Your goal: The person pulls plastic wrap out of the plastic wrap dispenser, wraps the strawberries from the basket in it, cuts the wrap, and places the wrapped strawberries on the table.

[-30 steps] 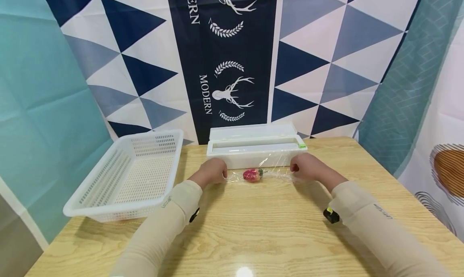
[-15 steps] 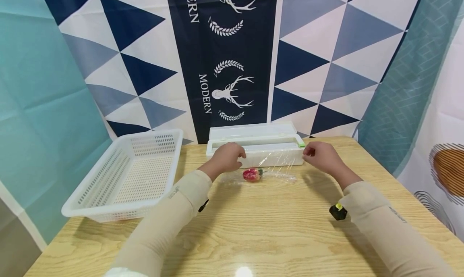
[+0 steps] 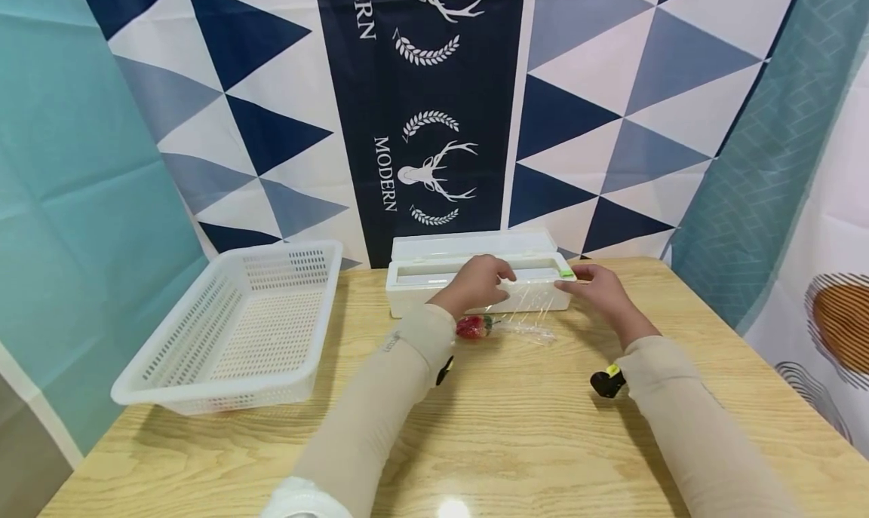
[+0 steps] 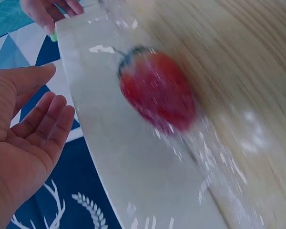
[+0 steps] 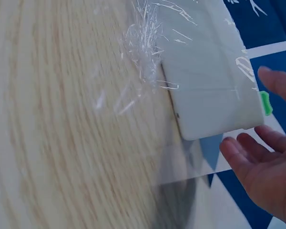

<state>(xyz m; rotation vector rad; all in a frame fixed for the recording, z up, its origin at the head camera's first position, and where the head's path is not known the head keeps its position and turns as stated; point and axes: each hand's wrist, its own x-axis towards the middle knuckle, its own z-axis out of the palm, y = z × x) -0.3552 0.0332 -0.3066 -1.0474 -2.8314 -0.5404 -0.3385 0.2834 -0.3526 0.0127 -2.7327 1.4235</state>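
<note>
A white cling film box with its lid raised stands at the back of the table. In front of it, a red strawberry with a green top lies wrapped in clear cling film that runs up to the box. My left hand hovers over the box's front edge, fingers loosely bent and holding nothing. At the box's right end is my right hand, thumb and fingers apart near the green cutter tab. Its fingertips are close to the box corner; contact is unclear.
A white perforated plastic basket stands on the left of the wooden table. Behind the box hangs a patterned cloth, with a teal curtain to the left.
Both hands have left the twisted film ends beside the strawberry and risen to the box. My left hand has moved right along its front edge; my right hand is at its right end.
</note>
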